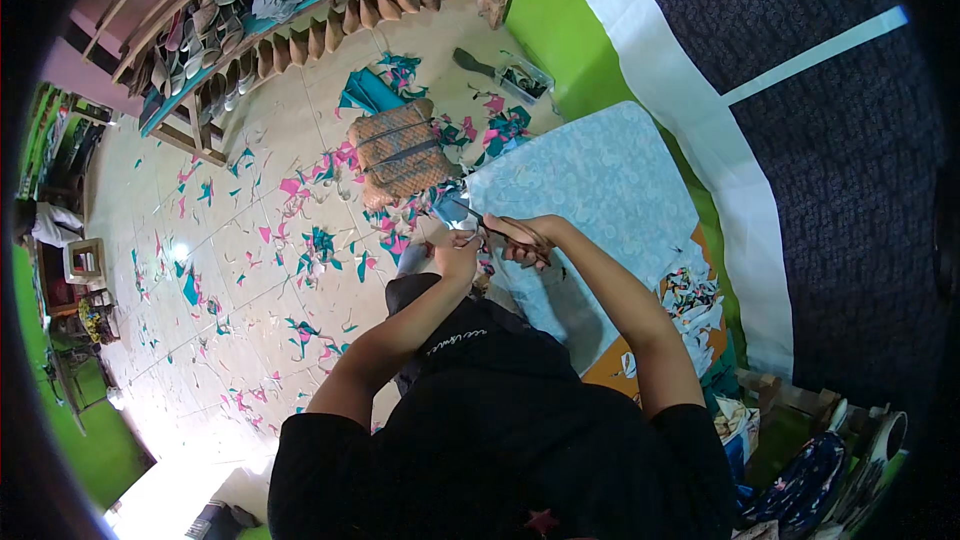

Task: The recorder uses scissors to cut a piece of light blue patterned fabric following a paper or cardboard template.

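Observation:
My right hand [525,242] is closed around the handles of a pair of dark scissors [470,210], whose blades point up and to the left. Close beside it, my left hand [457,254] has its fingers pinched together near the scissors; the small thing between them is too small to make out. Both hands are at the left edge of a table with a pale blue patterned cover [600,200]. Just beyond them lies a brown woven bundle [400,148] with dark straps across it.
Pink and teal scraps [318,248] litter the tiled floor. Teal fabric [370,92] lies behind the bundle. A clear container [524,78] stands by the green wall. Shoes and shoe lasts [330,32] line a rack at the back. White and dark scraps [692,302] lie right of the table.

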The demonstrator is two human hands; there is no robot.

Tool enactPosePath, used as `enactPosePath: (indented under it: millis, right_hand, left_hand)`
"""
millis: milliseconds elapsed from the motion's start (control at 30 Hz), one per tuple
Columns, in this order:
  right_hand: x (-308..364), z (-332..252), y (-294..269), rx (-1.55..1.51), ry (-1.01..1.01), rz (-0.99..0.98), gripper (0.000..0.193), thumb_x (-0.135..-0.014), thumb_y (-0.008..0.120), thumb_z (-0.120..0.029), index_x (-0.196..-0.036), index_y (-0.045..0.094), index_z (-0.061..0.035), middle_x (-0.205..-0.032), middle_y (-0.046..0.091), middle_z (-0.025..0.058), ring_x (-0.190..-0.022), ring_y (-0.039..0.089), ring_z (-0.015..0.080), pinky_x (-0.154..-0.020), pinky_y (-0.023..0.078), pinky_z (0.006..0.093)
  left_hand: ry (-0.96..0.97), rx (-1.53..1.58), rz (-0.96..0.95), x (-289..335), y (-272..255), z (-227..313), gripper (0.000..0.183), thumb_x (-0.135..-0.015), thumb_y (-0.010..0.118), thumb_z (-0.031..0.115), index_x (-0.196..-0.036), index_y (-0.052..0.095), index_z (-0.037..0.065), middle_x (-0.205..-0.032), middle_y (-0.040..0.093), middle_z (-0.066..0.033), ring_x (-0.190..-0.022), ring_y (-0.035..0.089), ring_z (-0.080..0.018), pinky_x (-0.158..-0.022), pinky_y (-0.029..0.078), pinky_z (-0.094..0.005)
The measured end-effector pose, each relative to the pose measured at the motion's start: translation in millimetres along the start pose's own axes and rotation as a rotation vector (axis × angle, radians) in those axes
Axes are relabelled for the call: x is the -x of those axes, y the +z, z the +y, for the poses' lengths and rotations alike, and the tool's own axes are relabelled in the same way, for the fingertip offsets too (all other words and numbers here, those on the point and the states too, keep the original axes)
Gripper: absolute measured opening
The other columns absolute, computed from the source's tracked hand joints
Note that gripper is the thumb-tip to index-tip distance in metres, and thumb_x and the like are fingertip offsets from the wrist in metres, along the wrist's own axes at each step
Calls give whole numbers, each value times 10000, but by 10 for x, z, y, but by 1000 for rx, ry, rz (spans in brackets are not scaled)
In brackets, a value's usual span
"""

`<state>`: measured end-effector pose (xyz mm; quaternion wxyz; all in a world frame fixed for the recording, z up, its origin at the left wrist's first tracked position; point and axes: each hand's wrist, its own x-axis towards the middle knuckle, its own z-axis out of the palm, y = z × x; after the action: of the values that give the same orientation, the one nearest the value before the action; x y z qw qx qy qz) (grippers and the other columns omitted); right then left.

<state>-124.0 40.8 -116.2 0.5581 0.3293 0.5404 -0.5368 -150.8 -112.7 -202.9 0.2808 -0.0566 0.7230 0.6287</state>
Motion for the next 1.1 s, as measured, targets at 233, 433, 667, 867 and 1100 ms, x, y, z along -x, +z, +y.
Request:
enactPosePath:
  millis: [233,433,667,867,1100]
  right_hand:
    - [231,-204,-79,159,41,-69,905,-546,208,-859,-682,477,-7,-427,243,-37,-310,258,78,-333,237,242]
    - [325,-242,-47,292,-21,66,981,-542,191,-863,-738,484,53,-435,256,-7,-303,252,93,-318,248,259]
    - [273,-212,-18,138,62,31,967,-542,192,-861,-751,491,35,-460,296,-9,-345,291,86,-348,281,254]
    - [192,-103,-80,167,-29,-15,940,-545,216,-856,-789,493,9,-526,352,-6,-365,297,74,-356,307,255]
    - [75,-129,-88,205,2,3,971,-538,186,-859,-846,475,15,-496,334,7,-336,296,80,-317,297,258]
  left_hand:
    - [66,-115,40,8,-31,52,109,-612,644,81,-699,616,22,-617,551,-61,-571,517,-136,-548,411,-264]
    - [98,-177,61,-2,-43,86,92,-615,631,76,-699,621,39,-629,556,-58,-586,523,-145,-565,414,-271]
    - [154,-156,148,-37,-51,68,81,-627,615,6,-706,598,16,-579,515,-9,-523,452,-71,-474,352,-214]
    - [97,-123,123,-21,-43,78,83,-624,640,55,-672,580,22,-619,570,-60,-546,530,-127,-517,414,-246]
    - [61,-130,71,-5,-37,86,76,-631,638,47,-662,574,21,-612,571,-59,-549,530,-126,-517,416,-254]
